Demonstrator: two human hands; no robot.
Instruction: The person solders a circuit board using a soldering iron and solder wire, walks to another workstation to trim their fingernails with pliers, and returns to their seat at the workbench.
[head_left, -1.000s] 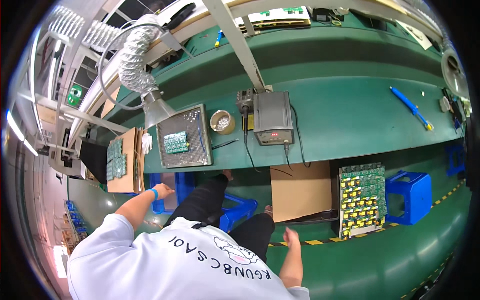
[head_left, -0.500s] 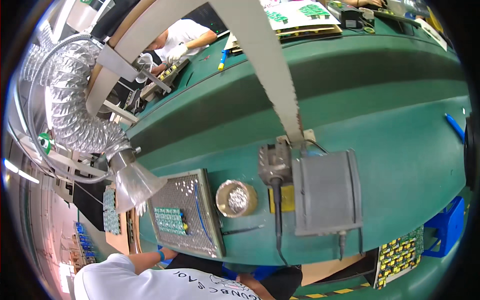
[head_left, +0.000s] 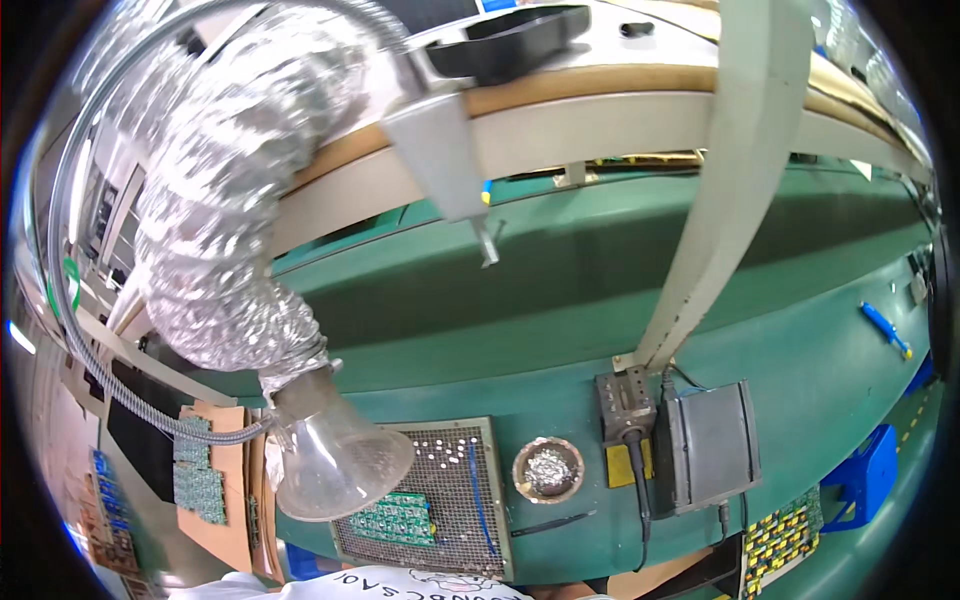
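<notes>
Neither of my hands is in view; only my white shirt (head_left: 420, 583) shows at the lower edge. In front of it, a framed mesh mat (head_left: 455, 535) lies on the green bench, bearing a green circuit board panel (head_left: 385, 520), a thin blue strip (head_left: 478, 500) and several small white pieces. A clear fume funnel (head_left: 335, 475) hangs over the mat's left part and hides some of it. To the right stands a round tin (head_left: 578, 472) with silvery material inside, and a dark slender tool (head_left: 553, 523) lies below it. Farther right, a soldering iron (head_left: 637, 475) sits in its holder beside a grey box (head_left: 712, 445).
A silver duct (head_left: 215, 260) and an upright post (head_left: 735, 170) rise beside the overhead shelf (head_left: 600, 105), which carries a black tray (head_left: 510, 45). Circuit boards (head_left: 200, 485) lie on cardboard at left. At right are a blue tool (head_left: 882, 325), a blue stool (head_left: 865, 480) and yellow-black boards (head_left: 780, 545).
My view has shifted, so the bench items appear lower and farther right. My left hand, earlier near the bench edge, has left the picture. The co-worker across the bench no longer shows.
</notes>
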